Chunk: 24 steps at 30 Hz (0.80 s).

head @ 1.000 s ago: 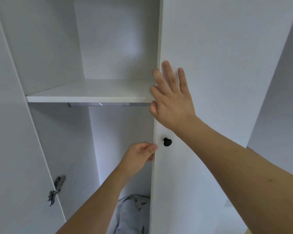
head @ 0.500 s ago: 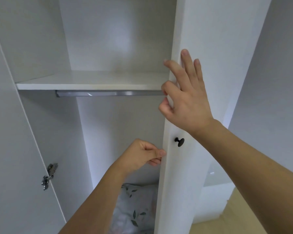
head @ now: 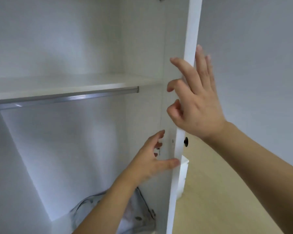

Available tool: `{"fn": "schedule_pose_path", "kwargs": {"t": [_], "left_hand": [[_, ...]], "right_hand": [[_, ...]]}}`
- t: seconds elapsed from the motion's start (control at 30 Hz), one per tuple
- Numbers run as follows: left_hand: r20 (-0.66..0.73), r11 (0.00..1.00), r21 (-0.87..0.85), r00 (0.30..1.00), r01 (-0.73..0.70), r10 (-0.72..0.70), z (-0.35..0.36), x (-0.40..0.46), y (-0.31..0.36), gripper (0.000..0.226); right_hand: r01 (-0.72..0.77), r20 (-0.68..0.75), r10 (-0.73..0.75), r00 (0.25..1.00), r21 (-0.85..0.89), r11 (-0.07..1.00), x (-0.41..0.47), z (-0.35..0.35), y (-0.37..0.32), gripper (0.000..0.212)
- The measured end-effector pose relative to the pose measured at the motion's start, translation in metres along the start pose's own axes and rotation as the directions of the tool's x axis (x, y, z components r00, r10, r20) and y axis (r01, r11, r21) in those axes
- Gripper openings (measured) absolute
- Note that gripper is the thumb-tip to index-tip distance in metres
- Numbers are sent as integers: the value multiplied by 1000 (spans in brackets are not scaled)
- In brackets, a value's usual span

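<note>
While I am swinging the wardrobe door [head: 191,31] outward, I am keeping my right hand [head: 198,105] spread and unclenched astride its free edge: the forefinger is lying across the inner side and the longer fingers are resting flat on the outer face, so nothing is clamped. My left hand [head: 150,162] is likewise opened out, its thumb pressing the edge below the black knob [head: 186,142] and its fingers reaching toward the inner face. The door is standing almost edge-on to me, well clear of the shelf [head: 66,85] and the metal rail [head: 66,98] beneath it. To do this step well, I am judging that steady, even pressure from both hands, applied near the knob rather than high on the panel, is keeping the door from twisting on its hinges; fingers should be staying off the hinge side. Folded bedding [head: 139,213] is lying low in the cabinet. Compared with half a second ago, the door is standing wider, its front face is no longer showing, my left hand is unpinched, and more floor [head: 227,191] is showing.
</note>
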State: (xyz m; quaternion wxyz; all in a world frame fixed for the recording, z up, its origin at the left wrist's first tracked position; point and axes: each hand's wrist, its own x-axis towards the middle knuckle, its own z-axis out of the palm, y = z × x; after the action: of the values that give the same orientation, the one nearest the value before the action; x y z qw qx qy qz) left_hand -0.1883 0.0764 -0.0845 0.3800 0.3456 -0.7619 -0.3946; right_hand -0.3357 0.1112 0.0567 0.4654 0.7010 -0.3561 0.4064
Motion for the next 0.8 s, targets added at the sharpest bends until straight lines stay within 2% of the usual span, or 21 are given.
{"fn": "schedule_pose_path", "kwargs": {"t": [0.03, 0.13, 0.23, 0.4, 0.5, 0.63, 0.8], "left_hand": [[-11, 997, 78, 1000, -28, 28, 13, 7, 4, 108], [-56, 942, 300, 983, -150, 174, 54, 31, 18, 115], [-93, 866, 462, 960, -193, 264, 87, 49, 29, 125], [-119, 880, 450, 966, -152, 228, 126, 62, 35, 123], [-128, 856, 496, 964, -143, 235, 139, 72, 38, 123], [-141, 845, 523, 966, -113, 216, 155, 84, 42, 126], [-176, 851, 522, 969, -59, 175, 177, 97, 50, 128]], "right_hand": [[-28, 16, 28, 999, -29, 999, -6, -7, 9, 30], [-57, 55, 60, 997, -54, 997, -20, -25, 37, 41], [-54, 119, 63, 991, -79, 995, -31, -41, 62, 47], [-66, 272, 167, 948, -345, 936, -54, -58, 92, 54], [-64, 324, 233, 917, -456, 888, -63, -62, 104, 57], [-43, 347, 286, 893, -567, 822, -72, -66, 116, 66], [-19, 394, 331, 857, -618, 786, -84, -74, 133, 65]]}}
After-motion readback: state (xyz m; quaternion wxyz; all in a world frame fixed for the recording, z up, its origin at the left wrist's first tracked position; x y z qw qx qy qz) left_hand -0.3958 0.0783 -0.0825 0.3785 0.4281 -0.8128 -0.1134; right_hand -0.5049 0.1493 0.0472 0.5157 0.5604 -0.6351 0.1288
